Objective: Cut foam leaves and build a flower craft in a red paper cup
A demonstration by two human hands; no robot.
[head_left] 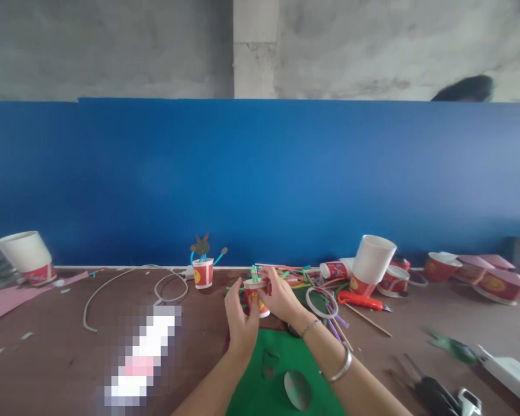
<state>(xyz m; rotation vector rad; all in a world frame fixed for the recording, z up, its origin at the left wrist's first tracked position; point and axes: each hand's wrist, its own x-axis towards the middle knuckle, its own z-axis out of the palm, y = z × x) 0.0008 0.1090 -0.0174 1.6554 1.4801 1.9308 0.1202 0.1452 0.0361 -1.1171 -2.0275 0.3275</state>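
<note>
A small red and white paper cup [264,312] with a yellow mark stands between my hands, above the far edge of a green sheet [251,375]. My left hand [241,320] is closed around its left side, thumb in front. On the other side my right hand [282,297] pinches at the rim, with its fingertips over the top. Green strips like straws [254,273] stick up out of the cup by these fingertips. What lies inside the cup is hidden. On the green sheet is a dark oval piece [298,390].
A decorated cup [203,274] with blue arms stands behind left. Right of my hands are coloured sticks, a tape roll [322,303], a red utility knife [361,300] and stacked cups [372,263]. Scissors [433,393] and a glue gun [502,370] lie front right. A blue partition [260,179] rises behind.
</note>
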